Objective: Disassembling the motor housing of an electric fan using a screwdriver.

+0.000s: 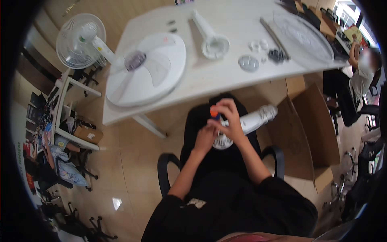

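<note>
A screwdriver [214, 112] with an orange and blue handle stands roughly upright over my lap. The fingers of my right hand [231, 122] are closed around its handle. My left hand [206, 138] is curled close to the screwdriver's lower end, touching the white fan part; what its fingers pinch is hidden. Beneath both hands lies a white fan motor head [222, 142], with a long white fan neck [258, 120] reaching out to the right. The screwdriver's tip cannot be seen.
On the white table [193, 80] are a round fan base [169, 86] with translucent blades [135, 60], a white stand piece [215, 46], a metal pole [275, 38], a grille [304, 36] and small parts. An open cardboard box [296, 141] stands right. An assembled fan [80, 40] stands left.
</note>
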`<control>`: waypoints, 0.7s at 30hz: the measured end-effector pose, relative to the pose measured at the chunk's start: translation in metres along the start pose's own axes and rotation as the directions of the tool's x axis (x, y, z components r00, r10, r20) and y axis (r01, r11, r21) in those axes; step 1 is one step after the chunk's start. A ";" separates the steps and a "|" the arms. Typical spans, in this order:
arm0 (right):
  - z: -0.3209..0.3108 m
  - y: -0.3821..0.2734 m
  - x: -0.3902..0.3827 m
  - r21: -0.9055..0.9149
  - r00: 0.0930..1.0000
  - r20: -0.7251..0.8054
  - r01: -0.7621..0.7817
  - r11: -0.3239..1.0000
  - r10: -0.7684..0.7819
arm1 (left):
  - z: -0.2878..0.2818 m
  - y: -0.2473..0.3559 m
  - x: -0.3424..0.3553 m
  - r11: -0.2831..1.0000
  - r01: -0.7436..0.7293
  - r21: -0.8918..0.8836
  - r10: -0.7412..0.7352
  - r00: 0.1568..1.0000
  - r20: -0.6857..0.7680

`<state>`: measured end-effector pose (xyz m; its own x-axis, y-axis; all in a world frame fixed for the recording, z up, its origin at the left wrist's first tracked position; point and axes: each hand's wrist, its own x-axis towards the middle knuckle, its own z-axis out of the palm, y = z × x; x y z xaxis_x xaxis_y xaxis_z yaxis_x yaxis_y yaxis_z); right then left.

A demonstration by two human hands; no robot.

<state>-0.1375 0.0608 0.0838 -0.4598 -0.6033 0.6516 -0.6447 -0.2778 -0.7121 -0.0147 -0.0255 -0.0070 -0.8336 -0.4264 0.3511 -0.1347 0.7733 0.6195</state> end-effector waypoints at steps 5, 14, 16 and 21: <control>-0.006 -0.009 0.021 0.089 0.999 0.027 0.016 0.996 -0.019 | -0.021 0.006 0.013 0.996 0.045 -0.082 -0.043 0.999 0.029; -0.007 -0.002 0.004 0.004 1.000 -0.026 -0.012 1.000 0.012 | -0.013 0.007 0.000 0.987 0.059 -0.150 -0.058 0.998 0.010; -0.001 0.000 0.002 0.145 0.995 -0.031 -0.088 0.986 0.093 | -0.013 0.005 -0.004 0.989 0.043 -0.141 -0.045 0.999 -0.007; -0.003 -0.012 0.008 -0.012 0.998 -0.045 0.032 0.999 -0.033 | -0.018 0.007 -0.003 0.995 -0.001 -0.099 0.000 1.000 -0.012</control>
<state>-0.1352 0.0620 0.0984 -0.4658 -0.5593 0.6858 -0.6664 -0.2881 -0.6876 -0.0037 -0.0273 0.0086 -0.8272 -0.4321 0.3592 -0.0802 0.7235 0.6857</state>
